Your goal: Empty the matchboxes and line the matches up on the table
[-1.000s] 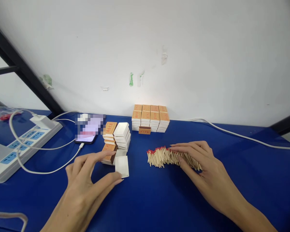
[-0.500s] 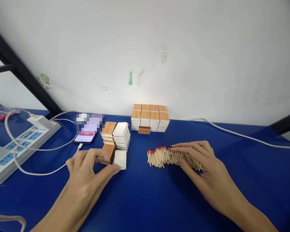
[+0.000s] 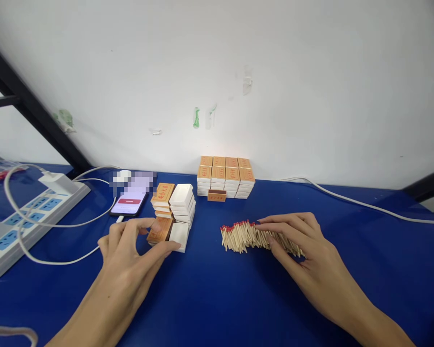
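Note:
My left hand spans the front matchbox sleeves and a white inner tray, its thumb on the tray's front right corner and a fingertip on the sleeves. Behind them stand a stack of orange sleeves and a stack of white trays. My right hand rests with fingers spread over the right part of a row of matches, whose red heads point away from me.
Matchboxes are stacked by the wall, one orange sleeve standing before them. A phone, a power strip and white cables lie at the left. Another cable runs along the back right.
The front white tray has shifted slightly left and back against the sleeves, with my left thumb moving along. My right hand has barely moved.

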`<action>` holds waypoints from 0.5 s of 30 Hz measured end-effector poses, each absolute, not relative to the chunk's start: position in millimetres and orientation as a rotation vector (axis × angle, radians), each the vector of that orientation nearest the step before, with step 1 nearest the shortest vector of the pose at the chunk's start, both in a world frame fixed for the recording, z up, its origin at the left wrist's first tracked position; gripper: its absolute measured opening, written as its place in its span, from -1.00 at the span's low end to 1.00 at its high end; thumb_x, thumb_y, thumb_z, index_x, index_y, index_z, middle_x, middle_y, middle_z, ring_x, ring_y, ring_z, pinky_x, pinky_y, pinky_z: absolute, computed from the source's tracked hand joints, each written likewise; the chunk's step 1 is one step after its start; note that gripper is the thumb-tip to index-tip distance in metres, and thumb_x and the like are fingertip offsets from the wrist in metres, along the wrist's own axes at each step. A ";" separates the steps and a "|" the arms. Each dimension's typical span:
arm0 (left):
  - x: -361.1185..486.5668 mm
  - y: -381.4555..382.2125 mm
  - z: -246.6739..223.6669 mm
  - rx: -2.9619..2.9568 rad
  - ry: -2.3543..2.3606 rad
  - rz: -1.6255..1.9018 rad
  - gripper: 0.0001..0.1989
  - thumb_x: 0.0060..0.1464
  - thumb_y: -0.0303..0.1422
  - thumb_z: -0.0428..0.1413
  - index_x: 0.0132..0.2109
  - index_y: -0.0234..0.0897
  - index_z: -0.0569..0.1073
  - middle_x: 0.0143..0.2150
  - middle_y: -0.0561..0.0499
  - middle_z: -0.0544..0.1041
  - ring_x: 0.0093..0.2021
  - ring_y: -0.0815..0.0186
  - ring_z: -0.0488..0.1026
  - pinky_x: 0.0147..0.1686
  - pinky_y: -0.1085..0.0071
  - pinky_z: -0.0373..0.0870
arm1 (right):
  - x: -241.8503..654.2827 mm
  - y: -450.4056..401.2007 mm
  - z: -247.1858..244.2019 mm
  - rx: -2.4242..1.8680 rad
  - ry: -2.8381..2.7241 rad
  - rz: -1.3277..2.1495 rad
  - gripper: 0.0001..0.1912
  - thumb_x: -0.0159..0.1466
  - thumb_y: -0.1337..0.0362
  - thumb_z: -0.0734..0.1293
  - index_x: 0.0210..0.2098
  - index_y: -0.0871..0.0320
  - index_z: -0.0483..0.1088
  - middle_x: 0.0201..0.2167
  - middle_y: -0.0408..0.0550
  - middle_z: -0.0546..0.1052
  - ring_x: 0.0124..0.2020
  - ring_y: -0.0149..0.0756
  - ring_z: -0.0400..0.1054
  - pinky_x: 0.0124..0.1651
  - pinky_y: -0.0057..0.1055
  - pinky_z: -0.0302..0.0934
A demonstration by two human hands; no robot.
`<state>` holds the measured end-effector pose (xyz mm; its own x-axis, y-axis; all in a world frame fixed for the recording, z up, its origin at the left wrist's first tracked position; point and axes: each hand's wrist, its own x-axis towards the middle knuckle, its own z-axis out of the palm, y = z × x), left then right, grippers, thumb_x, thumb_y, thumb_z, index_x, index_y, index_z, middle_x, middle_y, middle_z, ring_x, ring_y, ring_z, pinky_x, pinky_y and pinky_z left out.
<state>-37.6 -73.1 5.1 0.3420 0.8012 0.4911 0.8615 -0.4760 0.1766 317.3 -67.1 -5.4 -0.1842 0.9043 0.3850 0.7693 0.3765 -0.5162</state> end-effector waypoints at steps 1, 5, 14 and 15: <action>-37.5 -74.5 4.9 -2.494 -1.539 -0.822 -0.58 0.49 -0.43 0.03 0.11 0.25 0.66 0.17 -0.09 0.39 0.11 -0.04 0.34 -0.07 0.10 0.25 | 317.2 -67.1 -5.4 -1.437 -1.998 0.271 -0.76 0.57 0.14 0.30 0.11 -0.20 0.58 0.13 -0.06 0.63 0.20 0.08 0.37 0.13 0.12 0.39; -33.9 -82.0 3.4 -2.531 -1.545 -0.837 -0.50 0.48 -0.51 -0.03 0.17 0.24 0.64 0.18 -0.09 0.40 0.11 0.02 0.34 0.00 0.06 0.29 | 317.1 -66.9 -5.2 -1.432 -2.000 0.286 -0.77 0.57 0.15 0.30 0.10 -0.19 0.58 0.13 -0.06 0.62 0.20 0.08 0.35 0.13 0.12 0.38; 9.5 -104.8 12.0 -2.763 -1.316 -0.958 -0.49 0.31 -0.69 0.10 0.18 -0.02 0.63 0.00 -0.07 0.60 -0.03 0.15 0.52 -0.10 0.19 0.39 | 311.1 -58.5 -1.4 -1.379 -2.067 0.217 -0.74 0.58 0.22 0.29 0.17 -0.15 0.53 0.12 -0.04 0.62 0.18 0.05 0.34 0.16 0.09 0.31; 21.0 -103.1 14.4 -2.855 -1.241 -0.987 -0.55 0.32 -0.67 0.14 0.14 -0.04 0.62 -0.05 -0.01 0.63 -0.09 0.20 0.55 -0.12 0.21 0.40 | 307.7 -54.5 0.9 -1.369 -2.110 0.177 -0.74 0.58 0.23 0.29 0.18 -0.13 0.52 0.12 -0.02 0.62 0.17 0.05 0.34 0.16 0.09 0.29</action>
